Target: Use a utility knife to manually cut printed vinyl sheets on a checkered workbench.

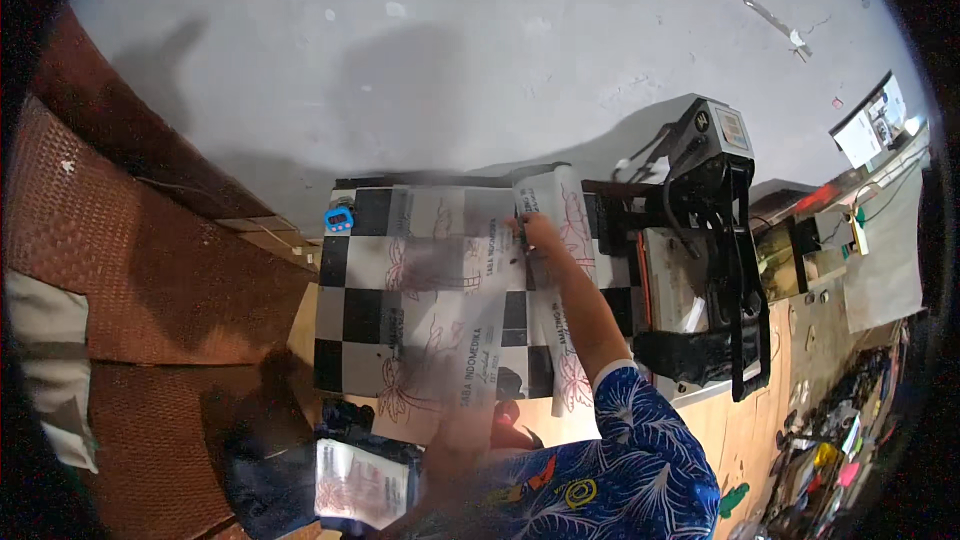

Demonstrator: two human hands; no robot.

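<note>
A translucent printed film [440,325] with red palm-tree drawings and dark lettering lies over a black-and-white checkered surface [365,315]. On its right, a roll of the same film [570,230] runs from the back edge toward the front. My right hand [540,234] reaches to the left side of the roll, near its far end, with fingers closed. A small dark thing shows by the fingertips; I cannot make out what it is. My left hand [462,440] is at the film's near edge, partly veiled by the film and blurred, so its fingers are unclear.
A black heat press [705,250] stands right of the film. A blue timer [339,219] sits at the back left corner. Printed sheets [360,483] lie on dark material at front left. Brown woven panels [180,290] are to the left, and cluttered items [830,450] at far right.
</note>
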